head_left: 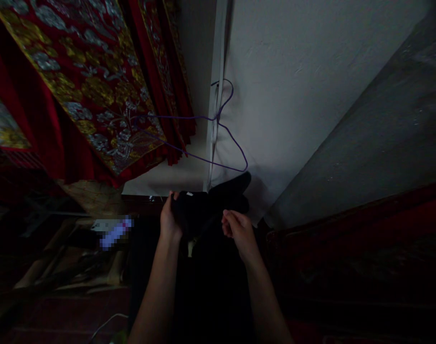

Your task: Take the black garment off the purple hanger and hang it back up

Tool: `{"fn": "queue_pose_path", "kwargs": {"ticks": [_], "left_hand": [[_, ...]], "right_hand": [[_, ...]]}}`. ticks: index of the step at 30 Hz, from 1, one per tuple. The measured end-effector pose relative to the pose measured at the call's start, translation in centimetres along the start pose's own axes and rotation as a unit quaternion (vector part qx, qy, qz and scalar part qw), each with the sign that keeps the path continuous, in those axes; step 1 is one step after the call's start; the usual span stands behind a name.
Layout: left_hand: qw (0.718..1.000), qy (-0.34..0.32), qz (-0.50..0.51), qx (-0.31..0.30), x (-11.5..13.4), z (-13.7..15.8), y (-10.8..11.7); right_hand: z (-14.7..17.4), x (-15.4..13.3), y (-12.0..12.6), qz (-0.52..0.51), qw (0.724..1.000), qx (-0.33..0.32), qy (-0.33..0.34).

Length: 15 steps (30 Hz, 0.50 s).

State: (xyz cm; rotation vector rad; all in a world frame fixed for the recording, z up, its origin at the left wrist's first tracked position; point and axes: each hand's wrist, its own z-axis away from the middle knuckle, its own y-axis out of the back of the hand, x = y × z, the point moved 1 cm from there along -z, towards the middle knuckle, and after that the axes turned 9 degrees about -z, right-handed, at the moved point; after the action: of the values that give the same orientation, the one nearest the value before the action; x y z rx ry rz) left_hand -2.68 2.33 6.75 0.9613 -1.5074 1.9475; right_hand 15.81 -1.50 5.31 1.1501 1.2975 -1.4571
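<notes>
A black garment [207, 208] hangs down in front of me, held up by both hands. My left hand [169, 222] grips its upper left edge, near a small white tag. My right hand [237, 229] pinches the fabric on the right side, fingers closed. Just above the garment, a purple wire hanger [218, 117] hangs by its hook on a white vertical pipe [218, 62] against the wall. The garment's top nearly reaches the hanger's lower right corner; it is not touching it as far as I can tell.
A red curtain with gold and silver embroidery [89, 81] fills the upper left. A white wall [304, 71] lies behind the hanger. Dark red furniture [365, 248] stands on the right. Dim clutter sits on a low shelf [78, 258] at the left.
</notes>
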Motion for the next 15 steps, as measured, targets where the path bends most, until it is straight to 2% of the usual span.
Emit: {"fn": "queue_pose_path", "kwargs": {"ticks": [3,5,8,10,12,15], "left_hand": [[0.996,0.023,0.031,-0.080,0.5,1.9,-1.9],[0.994,-0.006,0.014,-0.111,0.7,3.1,-3.0],[0.990,-0.058,-0.052,-0.116,0.3,4.4,-3.9],[0.983,-0.100,-0.108,-0.114,0.0,4.9,-4.0],[0.964,-0.146,-0.177,-0.136,-0.2,5.2,-3.9],[0.915,-0.221,-0.288,-0.174,-0.2,5.3,-3.9]], "right_hand": [[0.1,0.5,0.7,0.096,0.993,-0.061,-0.003],[0.7,0.2,0.6,0.151,0.984,-0.082,0.040],[2.2,-1.2,-0.6,0.183,0.968,-0.133,0.113],[3.1,-2.3,-1.7,0.168,0.960,-0.179,0.132],[3.5,-3.0,-2.7,0.147,0.957,-0.212,0.132],[3.4,-3.2,-3.6,0.123,0.957,-0.234,0.120]]}}
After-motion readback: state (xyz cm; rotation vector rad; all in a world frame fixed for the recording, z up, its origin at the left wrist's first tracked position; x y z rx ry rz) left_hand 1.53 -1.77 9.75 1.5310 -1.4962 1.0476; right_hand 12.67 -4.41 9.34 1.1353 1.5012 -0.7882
